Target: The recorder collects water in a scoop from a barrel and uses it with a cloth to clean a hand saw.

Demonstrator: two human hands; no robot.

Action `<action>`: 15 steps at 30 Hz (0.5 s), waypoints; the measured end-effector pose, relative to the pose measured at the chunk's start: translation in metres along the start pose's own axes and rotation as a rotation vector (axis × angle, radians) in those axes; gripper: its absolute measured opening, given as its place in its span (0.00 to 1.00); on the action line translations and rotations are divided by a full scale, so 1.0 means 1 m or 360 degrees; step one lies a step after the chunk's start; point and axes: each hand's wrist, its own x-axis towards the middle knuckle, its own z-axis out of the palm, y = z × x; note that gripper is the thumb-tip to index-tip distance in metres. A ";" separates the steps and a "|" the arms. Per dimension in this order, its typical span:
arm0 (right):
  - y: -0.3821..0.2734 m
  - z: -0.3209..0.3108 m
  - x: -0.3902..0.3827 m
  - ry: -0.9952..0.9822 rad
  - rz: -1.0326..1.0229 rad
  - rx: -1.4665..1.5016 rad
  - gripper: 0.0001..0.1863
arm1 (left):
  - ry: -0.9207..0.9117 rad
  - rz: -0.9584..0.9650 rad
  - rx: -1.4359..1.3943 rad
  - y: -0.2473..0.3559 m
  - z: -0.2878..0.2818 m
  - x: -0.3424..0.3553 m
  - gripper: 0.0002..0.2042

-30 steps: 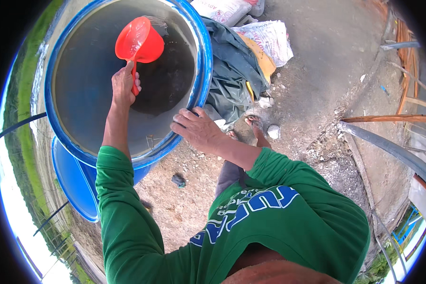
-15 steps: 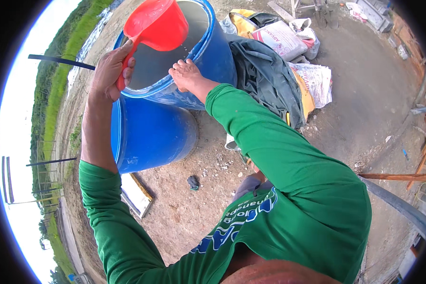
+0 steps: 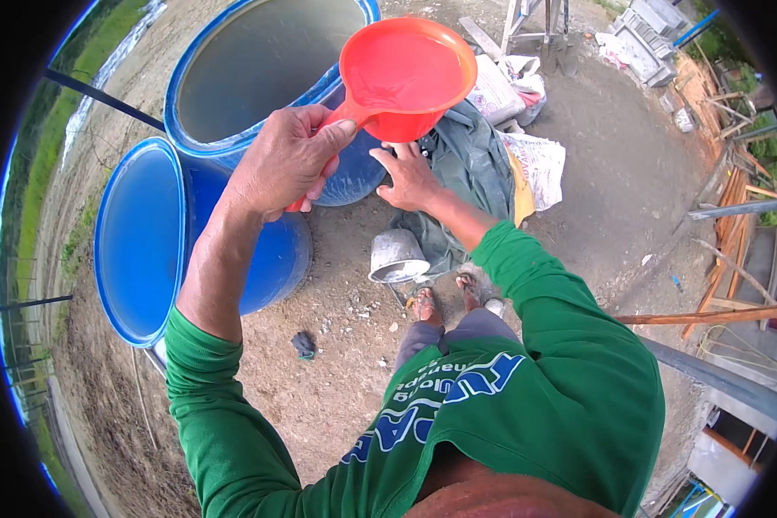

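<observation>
Left grip [image 3: 298, 160]: fingers and thumb wrapped tight around the handle [image 3: 350, 110] of a red dipper; the end of the handle pokes out below the hand.
Red dipper [image 3: 406, 126]: up in the air in front of the person, mouth up, with clear water [image 3: 410, 76] in it. It hides a bit of the big drum's rim from view.
Right grip [image 3: 413, 180]: fingers spread apart, just under the dipper in this view. I cannot tell if the fingertips touch it.
Big drum [image 3: 354, 180]: blue, with a wide round mouth, behind the left hand.
Second drum [image 3: 272, 259]: blue too, beside the big one, past the left arm.
Dark sheet [image 3: 483, 164]: a crumpled heap behind the right hand, next to the big drum.
Sacks [image 3: 540, 168]: white ones, by the far side of the sheet.
Bucket [image 3: 395, 249]: grey, near the feet; it looks tipped over.
Feet [image 3: 426, 304]: on the dirt ground [image 3: 354, 406], close to the bucket.
Small dark rag [image 3: 303, 345]: on the ground near the second drum.
Wood [image 3: 734, 237]: long brown planks, far off to the right.
</observation>
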 end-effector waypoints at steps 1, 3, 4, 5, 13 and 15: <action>0.034 -0.004 -0.043 -0.0257 0.0414 0.0199 0.29 | -0.0079 0.0033 0.0013 -0.008 0.008 0.005 0.14; 0.070 -0.056 -0.119 0.0078 0.1056 0.0809 0.18 | -0.0243 0.0071 0.0016 -0.029 0.024 0.019 0.13; 0.050 -0.112 -0.122 0.0207 0.1335 0.1230 0.16 | -0.0280 0.0076 -0.0025 -0.040 0.033 0.021 0.12; 0.043 -0.156 -0.126 0.0388 0.1149 0.1242 0.12 | -0.0327 0.0089 -0.0056 -0.050 0.043 0.027 0.12; 0.044 -0.198 -0.080 -0.1487 0.0743 -0.0389 0.16 | -0.0666 0.0224 -0.0211 -0.081 0.197 0.045 0.09; 0.074 -0.189 -0.119 -0.1310 0.1086 -0.0451 0.16 | -0.0751 0.0328 -0.0177 -0.082 0.243 0.051 0.10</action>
